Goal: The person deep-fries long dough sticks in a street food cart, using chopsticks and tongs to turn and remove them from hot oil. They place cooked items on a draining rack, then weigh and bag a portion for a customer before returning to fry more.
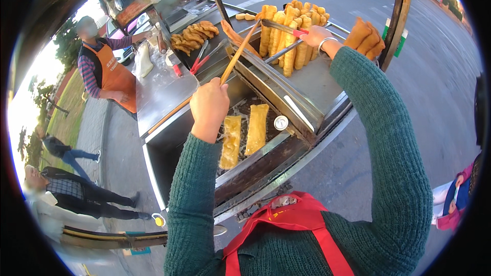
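Note:
My left hand [210, 107] grips long wooden chopsticks [238, 53] above the fryer, their far ends reaching up toward the upright fried dough sticks [289, 42]. In my right hand [317, 37] are red-handled metal tongs [278, 27]. The tong tips and chopstick ends nearly meet at the left end of the stack; whether they touch is unclear. A browner fried dough stick [239, 39] lies aslant beside the chopsticks. Below my left hand, two flat dough pieces float in the oil: a bubbly one [231, 142] and a smoother one [257, 128].
A dial thermometer [281, 122] sits by the fryer's metal divider [276, 96]. Another pair of red-handled tongs [200, 61] lies near piled fried dough [195, 37]. Pale raw dough [144, 60] rests on the steel worktop [161, 96], where a co-worker in an orange apron [117, 73] stands.

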{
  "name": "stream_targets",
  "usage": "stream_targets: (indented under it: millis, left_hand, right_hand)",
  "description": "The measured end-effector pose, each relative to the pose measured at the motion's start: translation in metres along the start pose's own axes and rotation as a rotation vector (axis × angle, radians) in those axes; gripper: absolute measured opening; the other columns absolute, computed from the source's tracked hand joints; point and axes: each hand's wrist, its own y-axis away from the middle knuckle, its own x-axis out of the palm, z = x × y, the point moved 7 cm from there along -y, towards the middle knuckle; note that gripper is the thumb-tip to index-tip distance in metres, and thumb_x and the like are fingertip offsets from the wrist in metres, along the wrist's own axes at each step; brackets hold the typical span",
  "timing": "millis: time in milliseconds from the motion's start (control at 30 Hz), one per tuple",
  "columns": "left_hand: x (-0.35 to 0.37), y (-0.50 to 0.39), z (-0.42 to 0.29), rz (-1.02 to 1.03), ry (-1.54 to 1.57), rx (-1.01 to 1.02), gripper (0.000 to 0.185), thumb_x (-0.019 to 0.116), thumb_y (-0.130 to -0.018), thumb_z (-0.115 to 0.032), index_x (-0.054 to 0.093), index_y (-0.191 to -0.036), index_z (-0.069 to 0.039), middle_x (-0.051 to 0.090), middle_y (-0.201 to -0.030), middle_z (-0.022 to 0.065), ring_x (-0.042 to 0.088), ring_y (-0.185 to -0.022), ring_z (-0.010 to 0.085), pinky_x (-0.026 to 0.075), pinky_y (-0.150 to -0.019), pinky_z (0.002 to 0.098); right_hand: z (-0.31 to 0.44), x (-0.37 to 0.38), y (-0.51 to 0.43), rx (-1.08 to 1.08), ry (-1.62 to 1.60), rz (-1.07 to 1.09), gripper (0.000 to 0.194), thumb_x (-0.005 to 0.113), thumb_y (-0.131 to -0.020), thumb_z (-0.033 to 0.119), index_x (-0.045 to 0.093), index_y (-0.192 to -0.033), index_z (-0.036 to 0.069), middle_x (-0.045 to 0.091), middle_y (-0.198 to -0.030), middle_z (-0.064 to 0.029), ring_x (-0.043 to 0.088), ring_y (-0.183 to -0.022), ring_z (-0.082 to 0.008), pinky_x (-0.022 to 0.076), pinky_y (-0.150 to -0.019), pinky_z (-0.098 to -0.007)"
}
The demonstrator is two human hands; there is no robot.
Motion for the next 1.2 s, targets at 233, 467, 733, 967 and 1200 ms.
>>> stream_targets:
  millis: [233,467,733,967,1200]
  left_hand:
    - [0.004,0.001,-0.009,-0.014,-0.006,0.076,0.021,0.061,-0.087,-0.025,0.057,-0.080,-0.005,0.064,-0.072,0.0153,0.064,-0.071,0.0359,0.050,-0.063,0.0457]
    - [-0.002,0.002,-0.002,0.018,0.030,0.003,0.019,0.060,-0.087,-0.025,0.061,-0.085,-0.006,0.064,-0.075,0.0185,0.061,-0.075,0.0411,0.047,-0.067,0.0498]
    - [-0.028,0.070,0.013,-0.082,0.224,-0.080,0.020,0.061,-0.087,-0.022,0.063,-0.096,-0.004,0.065,-0.079,0.0192,0.062,-0.072,0.0392,0.049,-0.064,0.0454]
    - [-0.052,0.194,0.091,-0.032,0.441,-0.354,0.022,0.065,-0.084,-0.007,0.063,-0.105,0.002,0.060,-0.073,0.0164,0.060,-0.062,0.0212,0.046,-0.059,0.0284]
    - [-0.051,0.318,0.137,-0.038,0.624,-0.666,0.026,0.063,-0.086,-0.004,0.063,-0.110,0.005,0.057,-0.074,0.0010,0.047,-0.065,0.0056,0.041,-0.059,0.0213]
  right_hand:
    - [-0.005,-0.003,-0.008,0.034,0.005,0.016,0.046,0.060,-0.084,0.044,0.070,-0.097,0.000,0.068,-0.101,-0.0193,0.065,-0.096,-0.0332,0.0502,-0.081,-0.0406]
    - [-0.009,-0.015,-0.026,0.006,0.106,-0.031,0.049,0.061,-0.083,0.047,0.070,-0.103,0.002,0.067,-0.108,-0.0179,0.064,-0.103,-0.0307,0.0502,-0.085,-0.0395]
    - [-0.011,-0.031,-0.013,0.026,-0.064,0.106,0.041,0.061,-0.085,0.039,0.068,-0.081,-0.001,0.064,-0.067,-0.0124,0.063,-0.056,-0.0201,0.0493,-0.057,-0.0345]
    - [-0.019,-0.088,0.022,-0.028,0.248,-0.113,0.047,0.062,-0.084,0.045,0.068,-0.094,-0.001,0.069,-0.092,-0.0197,0.067,-0.085,-0.0335,0.0520,-0.076,-0.0409]
    - [0.005,-0.121,0.079,0.000,0.358,-0.285,0.042,0.062,-0.086,0.040,0.065,-0.100,0.001,0.068,-0.097,-0.0209,0.065,-0.093,-0.0371,0.0514,-0.079,-0.0446]
